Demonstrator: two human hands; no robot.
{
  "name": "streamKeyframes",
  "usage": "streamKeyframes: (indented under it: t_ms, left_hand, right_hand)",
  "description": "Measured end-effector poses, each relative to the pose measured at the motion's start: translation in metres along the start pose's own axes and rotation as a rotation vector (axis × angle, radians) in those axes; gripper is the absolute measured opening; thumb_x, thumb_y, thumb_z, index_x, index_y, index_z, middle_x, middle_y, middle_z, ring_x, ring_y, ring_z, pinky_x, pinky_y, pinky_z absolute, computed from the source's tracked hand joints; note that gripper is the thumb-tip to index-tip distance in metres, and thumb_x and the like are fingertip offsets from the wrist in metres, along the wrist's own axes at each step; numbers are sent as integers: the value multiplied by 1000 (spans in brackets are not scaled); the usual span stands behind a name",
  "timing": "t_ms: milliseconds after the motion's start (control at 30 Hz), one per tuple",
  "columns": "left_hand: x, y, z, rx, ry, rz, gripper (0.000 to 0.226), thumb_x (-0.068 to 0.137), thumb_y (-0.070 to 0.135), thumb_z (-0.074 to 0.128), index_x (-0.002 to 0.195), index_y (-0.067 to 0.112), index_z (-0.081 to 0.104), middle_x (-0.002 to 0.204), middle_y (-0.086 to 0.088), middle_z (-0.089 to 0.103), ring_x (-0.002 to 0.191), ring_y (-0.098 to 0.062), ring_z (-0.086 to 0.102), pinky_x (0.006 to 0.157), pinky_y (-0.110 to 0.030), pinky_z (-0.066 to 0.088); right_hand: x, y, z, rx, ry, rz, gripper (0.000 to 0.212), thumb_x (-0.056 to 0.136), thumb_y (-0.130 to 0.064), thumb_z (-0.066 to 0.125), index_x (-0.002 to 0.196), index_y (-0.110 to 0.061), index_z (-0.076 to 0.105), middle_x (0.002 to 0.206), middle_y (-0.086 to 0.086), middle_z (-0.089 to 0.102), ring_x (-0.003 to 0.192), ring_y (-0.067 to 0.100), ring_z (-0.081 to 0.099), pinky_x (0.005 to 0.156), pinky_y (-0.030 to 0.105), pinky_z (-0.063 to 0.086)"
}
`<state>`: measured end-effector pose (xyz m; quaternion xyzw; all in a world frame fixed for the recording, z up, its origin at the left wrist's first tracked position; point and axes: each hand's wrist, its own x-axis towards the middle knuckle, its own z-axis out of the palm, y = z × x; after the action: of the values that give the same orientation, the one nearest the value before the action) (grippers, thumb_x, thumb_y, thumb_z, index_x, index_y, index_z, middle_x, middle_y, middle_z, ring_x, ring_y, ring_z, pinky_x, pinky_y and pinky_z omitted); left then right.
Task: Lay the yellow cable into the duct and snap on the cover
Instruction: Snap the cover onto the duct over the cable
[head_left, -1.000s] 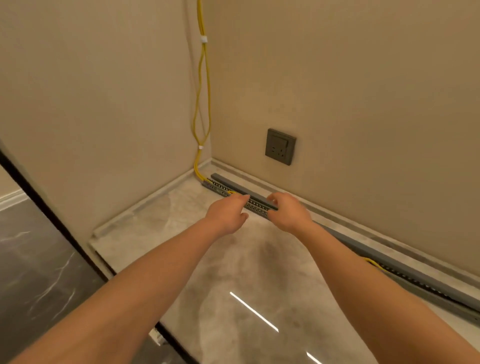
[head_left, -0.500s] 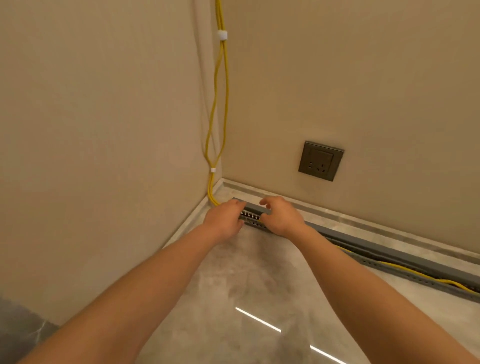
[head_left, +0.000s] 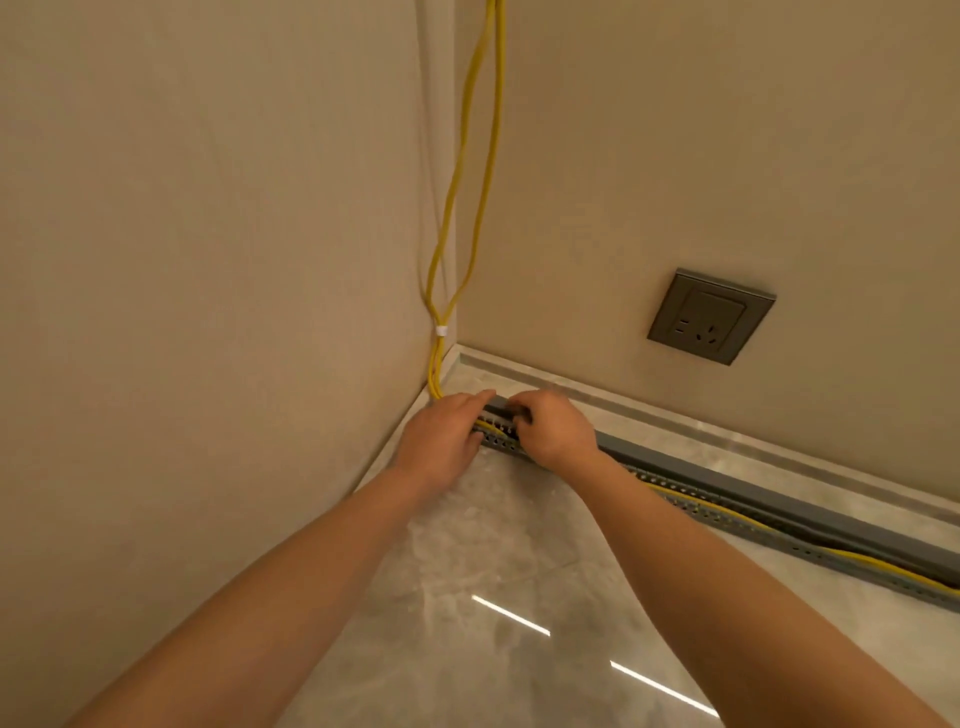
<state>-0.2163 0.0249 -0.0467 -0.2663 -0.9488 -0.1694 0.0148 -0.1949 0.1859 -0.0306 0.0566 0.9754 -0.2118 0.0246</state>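
The yellow cable (head_left: 480, 171) hangs down in the corner of the room as two thin strands, which are held together by a small white clip (head_left: 440, 330) just above the floor (head_left: 493, 571). Below the clip the cable bends at the corner and goes into the grey duct (head_left: 727, 512), a long channel with a row of small holes along its front wall. The duct lies on the floor along the wall that carries the grey wall socket (head_left: 710, 315), and it passes below this socket. To the right of the socket the cable is seen again as a single yellow line that lies inside the open channel, near its front wall. The grey cover (head_left: 769, 486) is a plain long strip; it sits along the back side of the duct, toward the wall, and the channel in front of it is open. Both hands meet at the corner end of the duct, left of the socket. The left hand (head_left: 441, 434) lies with its fingers stretched over the end of the duct, where a short piece of cable shows beside it. The right hand (head_left: 556, 428) has its fingers curled around the end of the cover.
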Motion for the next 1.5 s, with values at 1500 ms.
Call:
streamKeyframes:
  t_ms: [1500]
  left_hand:
    - [19, -10, -8, -155, -95, -106, 38, 77, 34, 76, 113, 33, 64, 113, 7, 67, 102, -18, 64, 81, -29, 48]
  right_hand:
    - [2, -6, -4, -183, -71, -220, 35, 96, -24, 46, 128, -29, 62, 105, 8, 59, 99, 28, 58, 72, 36, 46]
